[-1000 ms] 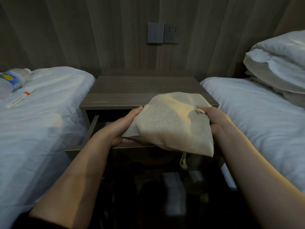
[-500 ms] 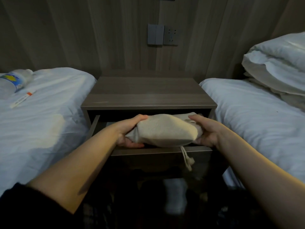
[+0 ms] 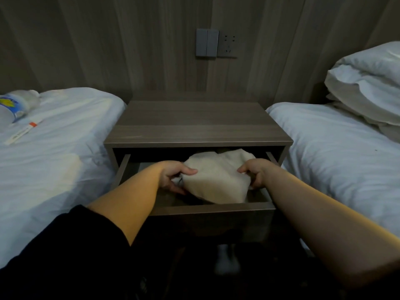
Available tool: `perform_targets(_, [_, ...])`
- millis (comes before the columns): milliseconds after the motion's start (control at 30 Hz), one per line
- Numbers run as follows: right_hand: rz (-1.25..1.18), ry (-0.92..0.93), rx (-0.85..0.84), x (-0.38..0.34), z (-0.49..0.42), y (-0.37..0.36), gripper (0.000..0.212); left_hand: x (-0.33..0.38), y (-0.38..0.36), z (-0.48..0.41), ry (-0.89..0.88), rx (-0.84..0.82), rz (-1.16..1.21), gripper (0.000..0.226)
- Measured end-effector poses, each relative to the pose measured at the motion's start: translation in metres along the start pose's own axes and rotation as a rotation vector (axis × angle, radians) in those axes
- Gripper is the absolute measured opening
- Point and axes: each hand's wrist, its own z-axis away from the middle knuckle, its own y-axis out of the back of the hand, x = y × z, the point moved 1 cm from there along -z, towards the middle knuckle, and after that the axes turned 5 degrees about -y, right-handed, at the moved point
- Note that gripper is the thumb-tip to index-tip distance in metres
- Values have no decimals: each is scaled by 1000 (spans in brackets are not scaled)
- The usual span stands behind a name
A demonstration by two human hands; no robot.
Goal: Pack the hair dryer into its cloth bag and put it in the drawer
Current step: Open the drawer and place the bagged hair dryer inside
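Two hands hold the bulging cloth bag (image 3: pixel 216 180) low inside the open drawer (image 3: pixel 212 207), the left hand (image 3: pixel 173 178) and right hand (image 3: pixel 255 174) each curled round an end. Placing looks nearly done. The next move likely calls for letting go, drawing both hands clear, then pushing the drawer closed.

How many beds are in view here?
2. The left bed lies left of the nightstand, the right bed on its other side; both run out of frame.
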Motion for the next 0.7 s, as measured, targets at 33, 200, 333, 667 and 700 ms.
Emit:
perform_targets(33, [39,17,-12,0,-2,0,48,-1,0,-1,9,-5,-29,53])
perform_targets(200, [438,42,-10,9,-17,-3,43,-3,-6,-5,-32,-5,-203,62])
perform_targets(333, [798,176,109,12,-24,-8,46,-6,-11,-4,-58,68,-345,66])
perform_targets(667, [1028,735,442,9,26,-1,40,22,-39,43,-549,360,-1119,48])
perform_targets(700, [986,820,394,14,37,1,36,23,-44,56,-593,266,-1074,43])
